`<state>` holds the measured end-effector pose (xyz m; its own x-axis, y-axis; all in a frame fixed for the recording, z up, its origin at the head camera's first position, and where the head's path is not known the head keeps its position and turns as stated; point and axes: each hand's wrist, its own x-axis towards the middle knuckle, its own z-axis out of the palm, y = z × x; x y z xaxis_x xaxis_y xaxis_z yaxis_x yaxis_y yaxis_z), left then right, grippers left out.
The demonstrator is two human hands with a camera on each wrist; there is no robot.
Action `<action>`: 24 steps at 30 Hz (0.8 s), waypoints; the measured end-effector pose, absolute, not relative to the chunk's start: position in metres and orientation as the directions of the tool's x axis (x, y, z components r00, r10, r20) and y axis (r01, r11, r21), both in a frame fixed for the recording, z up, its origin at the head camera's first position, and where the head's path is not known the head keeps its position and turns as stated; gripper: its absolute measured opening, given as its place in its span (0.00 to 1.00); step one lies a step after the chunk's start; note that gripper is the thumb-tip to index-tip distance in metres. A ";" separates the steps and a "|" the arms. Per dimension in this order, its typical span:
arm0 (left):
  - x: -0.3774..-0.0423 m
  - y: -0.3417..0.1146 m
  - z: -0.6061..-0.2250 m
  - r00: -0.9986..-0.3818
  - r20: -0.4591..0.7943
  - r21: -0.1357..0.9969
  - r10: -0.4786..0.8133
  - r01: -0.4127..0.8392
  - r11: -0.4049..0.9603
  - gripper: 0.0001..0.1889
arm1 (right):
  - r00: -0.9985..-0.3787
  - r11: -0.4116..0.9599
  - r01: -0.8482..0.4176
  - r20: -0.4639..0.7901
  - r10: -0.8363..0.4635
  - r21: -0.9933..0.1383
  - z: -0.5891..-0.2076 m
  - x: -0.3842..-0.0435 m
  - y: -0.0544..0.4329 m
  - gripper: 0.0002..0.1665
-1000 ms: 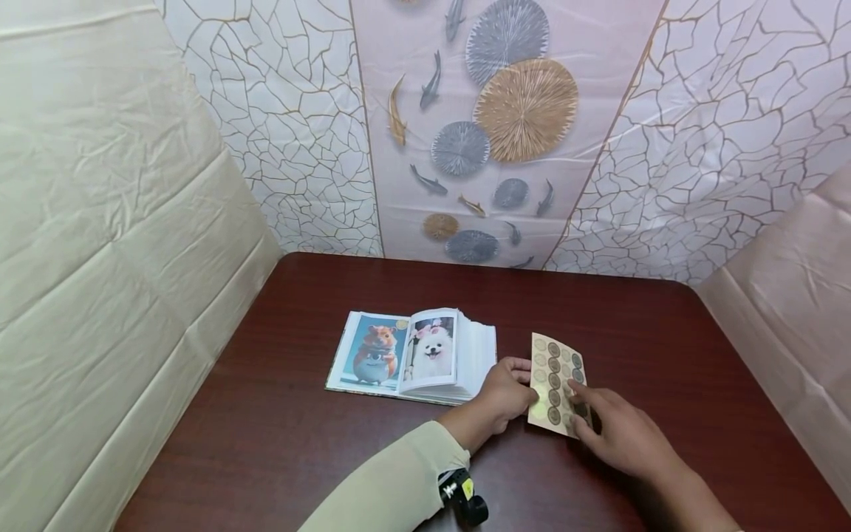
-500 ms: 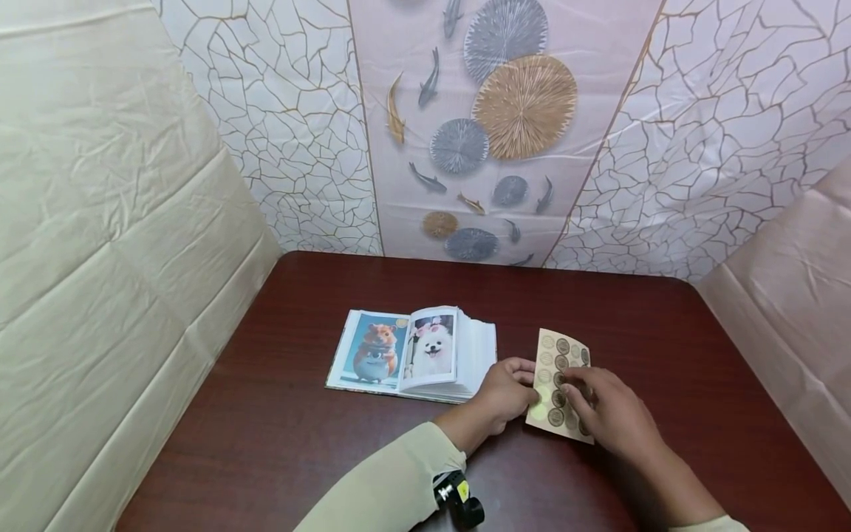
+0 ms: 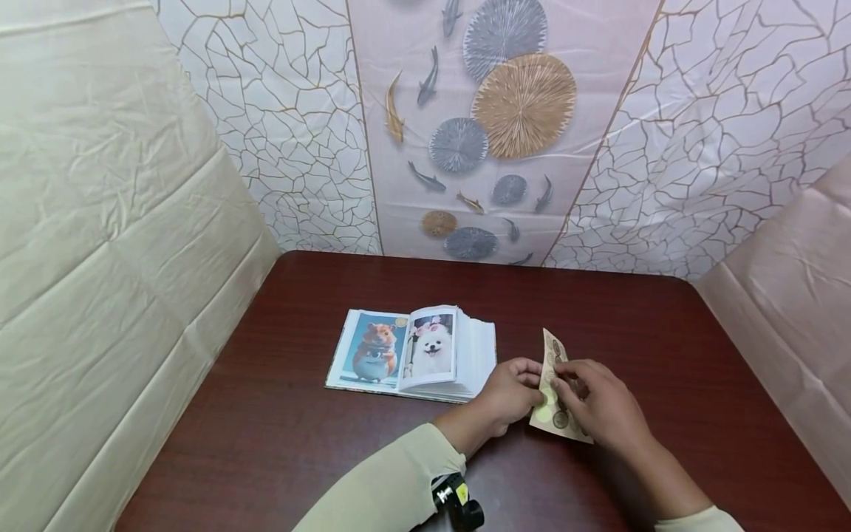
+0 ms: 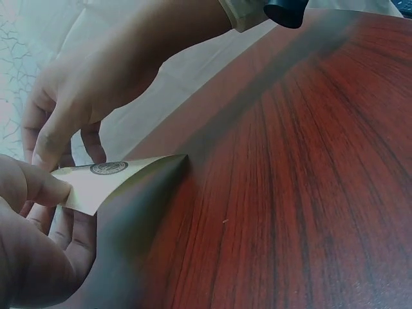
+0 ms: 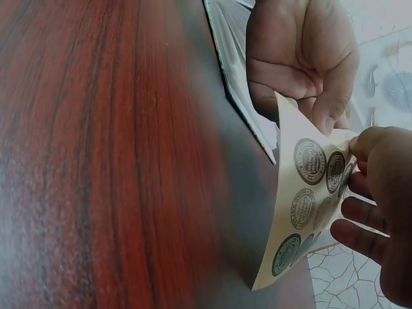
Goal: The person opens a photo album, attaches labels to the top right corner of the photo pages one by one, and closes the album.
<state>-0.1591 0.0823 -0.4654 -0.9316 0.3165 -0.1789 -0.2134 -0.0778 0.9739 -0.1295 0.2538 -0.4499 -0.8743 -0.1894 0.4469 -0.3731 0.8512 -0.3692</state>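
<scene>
A cream sheet of round gold stickers (image 3: 549, 414) is held up, bowed, above the table to the right of the photo album (image 3: 480, 351). My left hand (image 3: 508, 395) grips its left edge, thumb on the face and fingers behind, as the left wrist view shows. Over the sticker face, my right hand (image 3: 608, 406) has thumb and forefinger together, pinching at the sheet; whether a sticker's edge is between them is hidden. Its other fingers (image 5: 360, 241) stay loose. In the right wrist view several printed round stickers (image 5: 310, 161) show on the curved sheet.
The album lies open at a hamster picture (image 3: 375, 353) and a white dog picture (image 3: 432, 351), its loose pages fanned. A dark wood table (image 3: 299, 458) carries everything. Patterned cloth (image 3: 306, 148) hangs behind it. A small black camera (image 3: 459, 502) sits on my left wrist.
My right hand has moved left across the sheet, its thumb and forefinger closing together. The sheet has turned and bowed more steeply. My left hand keeps its grip; the album has stayed put.
</scene>
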 end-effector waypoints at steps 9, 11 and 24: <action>-0.159 0.081 -0.469 -0.933 -0.163 0.977 0.322 -0.198 -0.079 0.21 | -0.877 0.837 -0.375 0.446 -0.181 -0.399 -0.450 -0.130 0.249 0.11; -0.159 0.081 -0.469 -0.933 -0.158 0.979 0.323 -0.191 -0.071 0.21 | -0.882 0.833 -0.370 0.438 -0.175 -0.411 -0.450 -0.131 0.248 0.09; -0.160 0.080 -0.468 -0.929 -0.142 0.983 0.342 -0.173 -0.060 0.20 | -0.882 0.806 -0.369 0.448 -0.147 -0.462 -0.448 -0.131 0.245 0.11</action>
